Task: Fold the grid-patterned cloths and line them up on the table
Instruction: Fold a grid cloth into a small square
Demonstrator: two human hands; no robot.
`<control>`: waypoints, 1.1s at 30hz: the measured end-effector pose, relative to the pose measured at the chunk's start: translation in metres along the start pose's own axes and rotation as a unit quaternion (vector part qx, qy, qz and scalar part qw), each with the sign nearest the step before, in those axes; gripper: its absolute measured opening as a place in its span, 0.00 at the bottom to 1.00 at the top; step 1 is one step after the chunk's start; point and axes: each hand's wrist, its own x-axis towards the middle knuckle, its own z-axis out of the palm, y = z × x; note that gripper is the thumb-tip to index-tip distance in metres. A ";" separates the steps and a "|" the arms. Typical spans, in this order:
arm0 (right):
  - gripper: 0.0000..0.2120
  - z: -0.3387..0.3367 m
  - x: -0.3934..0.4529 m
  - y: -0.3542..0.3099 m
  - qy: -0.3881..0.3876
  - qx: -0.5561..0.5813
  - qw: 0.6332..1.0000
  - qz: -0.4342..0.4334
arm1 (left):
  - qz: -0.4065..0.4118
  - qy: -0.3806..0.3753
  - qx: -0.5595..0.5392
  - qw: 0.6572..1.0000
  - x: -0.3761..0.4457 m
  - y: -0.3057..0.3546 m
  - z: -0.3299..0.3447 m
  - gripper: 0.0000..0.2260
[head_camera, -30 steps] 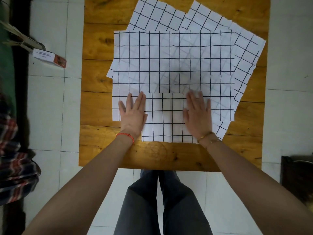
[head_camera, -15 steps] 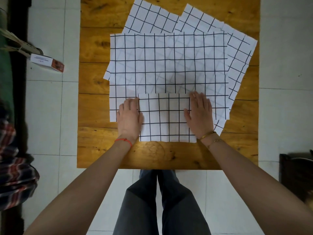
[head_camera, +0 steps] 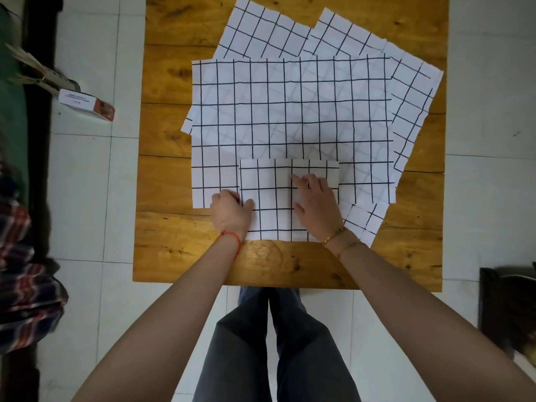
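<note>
At the near edge of the wooden plank table (head_camera: 185, 256), the left hand (head_camera: 230, 211) curls its fingers round the left edge of the small folded white black-grid cloth (head_camera: 266, 204). The right hand (head_camera: 316, 204) lies on it, fingers extended. Beyond the fingertips spread the large unfolded grid cloths (head_camera: 290, 105).

— What is seen around the work area?
— A wooden table (head_camera: 179, 256) of warm orange planks is set on a floor (head_camera: 87, 198) of pale square tiles.
— And at the edges?
— A small box (head_camera: 87, 104) is seen at left, plaid fabric (head_camera: 26, 300) below it, dark furniture (head_camera: 507, 309) at right.
</note>
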 end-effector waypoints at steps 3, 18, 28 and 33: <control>0.25 -0.001 0.001 -0.003 0.003 0.025 1.000 0.006 | -0.004 -0.012 -0.015 1.000 0.000 0.003 0.001 0.11; 0.26 -0.024 -0.018 -0.028 0.044 0.213 0.975 -0.044 | -0.061 -0.098 -0.292 0.949 -0.022 0.014 -0.021 0.18; 0.11 -0.057 -0.028 -0.034 0.190 0.101 0.969 -0.118 | 0.027 -0.139 -0.354 0.925 -0.038 0.044 -0.057 0.34; 0.05 -0.085 -0.014 -0.028 0.168 0.198 0.965 -0.024 | 0.151 -0.145 -0.222 0.952 -0.041 0.052 -0.074 0.16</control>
